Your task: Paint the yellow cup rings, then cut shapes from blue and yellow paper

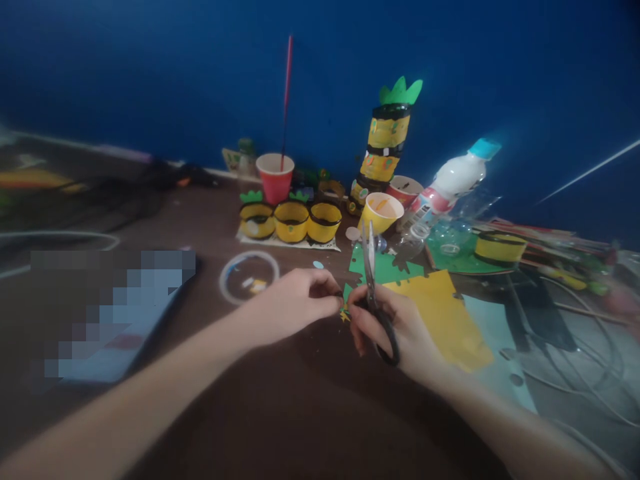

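My left hand point(293, 303) is closed in a pinch over the dark table point(280, 407), fingertips meeting my right hand. My right hand point(387, 327) grips black-handled scissors point(371, 280), blades pointing up and away. Between the two hands sits a tiny yellow and green scrap point(345, 313); who holds it I cannot make out. Just right of my right hand lies a yellow paper sheet point(443, 317) over a green sheet point(385, 267).
Yellow rings with black bands point(291, 221) stand on a card behind my hands. A red cup point(275, 177) holds a thin stick. A tall yellow stack with a green top point(385, 143), a yellow cup point(381, 212), a white bottle point(453, 180) and a white ring point(249, 277) stand nearby.
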Demonstrator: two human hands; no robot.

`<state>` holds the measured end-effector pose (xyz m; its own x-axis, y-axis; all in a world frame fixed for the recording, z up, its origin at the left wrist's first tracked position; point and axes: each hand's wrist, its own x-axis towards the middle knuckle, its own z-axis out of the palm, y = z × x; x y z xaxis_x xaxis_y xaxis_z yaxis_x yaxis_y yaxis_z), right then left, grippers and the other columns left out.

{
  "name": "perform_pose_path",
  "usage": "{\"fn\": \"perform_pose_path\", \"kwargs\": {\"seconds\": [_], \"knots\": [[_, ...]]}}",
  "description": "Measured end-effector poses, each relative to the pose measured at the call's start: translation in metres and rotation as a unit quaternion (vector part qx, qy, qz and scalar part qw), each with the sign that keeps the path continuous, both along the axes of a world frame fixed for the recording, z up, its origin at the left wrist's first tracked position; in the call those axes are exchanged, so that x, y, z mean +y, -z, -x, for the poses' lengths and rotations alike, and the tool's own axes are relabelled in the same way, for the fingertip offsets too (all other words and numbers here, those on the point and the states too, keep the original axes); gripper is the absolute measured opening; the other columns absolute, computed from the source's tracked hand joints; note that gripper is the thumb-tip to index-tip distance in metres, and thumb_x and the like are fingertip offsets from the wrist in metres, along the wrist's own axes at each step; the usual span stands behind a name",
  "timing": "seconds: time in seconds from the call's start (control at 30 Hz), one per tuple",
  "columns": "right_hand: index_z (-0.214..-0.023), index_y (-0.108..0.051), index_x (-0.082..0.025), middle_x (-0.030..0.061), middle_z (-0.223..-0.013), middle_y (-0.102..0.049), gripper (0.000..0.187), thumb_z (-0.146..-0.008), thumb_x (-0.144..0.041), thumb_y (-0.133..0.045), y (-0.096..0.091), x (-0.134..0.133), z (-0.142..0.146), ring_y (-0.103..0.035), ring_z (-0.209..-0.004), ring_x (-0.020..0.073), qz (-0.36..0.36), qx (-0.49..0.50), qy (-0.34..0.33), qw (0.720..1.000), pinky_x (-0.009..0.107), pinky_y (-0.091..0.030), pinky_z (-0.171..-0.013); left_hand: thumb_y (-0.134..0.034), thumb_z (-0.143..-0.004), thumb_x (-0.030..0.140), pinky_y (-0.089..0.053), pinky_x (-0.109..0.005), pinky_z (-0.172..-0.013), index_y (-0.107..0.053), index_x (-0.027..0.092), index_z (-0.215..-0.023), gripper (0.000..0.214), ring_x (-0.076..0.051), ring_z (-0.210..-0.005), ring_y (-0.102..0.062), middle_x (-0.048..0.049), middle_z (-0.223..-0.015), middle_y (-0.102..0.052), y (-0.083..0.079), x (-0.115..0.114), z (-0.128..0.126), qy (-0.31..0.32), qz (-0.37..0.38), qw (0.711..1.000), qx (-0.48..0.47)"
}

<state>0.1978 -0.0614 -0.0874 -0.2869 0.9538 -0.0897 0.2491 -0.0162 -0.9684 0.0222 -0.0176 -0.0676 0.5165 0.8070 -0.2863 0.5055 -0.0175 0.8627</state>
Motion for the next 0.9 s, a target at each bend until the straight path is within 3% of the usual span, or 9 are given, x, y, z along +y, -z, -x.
{"fn": "perform_pose_path", "kwargs": {"seconds": [0.37,0.53,0.7,0.9], "knots": [[-0.080,-0.047,-0.019,-0.0074,-0.047,-0.051,0.014,-0.088,-0.029,-0.050,0.003,0.000,0.001,-0.050,-0.041,0.0072,0.018,0.005,0.014,1.000,0.019,-0.042,-0.044,-0.051,-0.077,0.039,-0.037,-0.027,-0.065,-0.058,0.021,-0.077,0.018,-0.016,-0.074,-0.055,0.0029,-0.075,-0.060,-0.001,0.001,0.001,0.016,-0.013,1.000,0.008],[-0.082,-0.047,-0.019,-0.0072,-0.047,-0.051,0.017,-0.088,-0.034,-0.049,0.007,0.002,0.001,-0.049,-0.039,0.0074,0.014,0.028,0.029,0.999,0.019,-0.041,-0.041,-0.052,-0.076,0.044,-0.037,-0.026,-0.063,-0.059,0.022,-0.081,0.024,-0.015,-0.068,-0.055,0.0024,-0.073,-0.062,-0.001,0.018,0.014,-0.018,-0.060,0.997,0.041],[-0.078,-0.046,-0.019,-0.0071,-0.046,-0.051,0.017,-0.087,-0.033,-0.050,0.004,0.003,0.001,-0.049,-0.039,0.0072,0.012,0.014,0.027,0.999,0.019,-0.041,-0.042,-0.053,-0.073,0.044,-0.035,-0.027,-0.061,-0.061,0.020,-0.081,0.026,-0.017,-0.065,-0.055,-0.0025,-0.078,-0.064,0.014,0.045,0.036,-0.111,-0.166,0.971,0.133],[-0.078,-0.045,-0.019,-0.0078,-0.046,-0.050,0.016,-0.087,-0.032,-0.049,0.001,0.002,0.002,-0.049,-0.039,0.0072,0.027,0.005,0.023,0.999,0.020,-0.042,-0.043,-0.052,-0.074,0.039,-0.036,-0.029,-0.066,-0.062,0.020,-0.079,0.023,-0.019,-0.069,-0.053,-0.0039,-0.074,-0.061,0.036,0.055,0.039,-0.069,-0.222,0.958,0.166]]}}
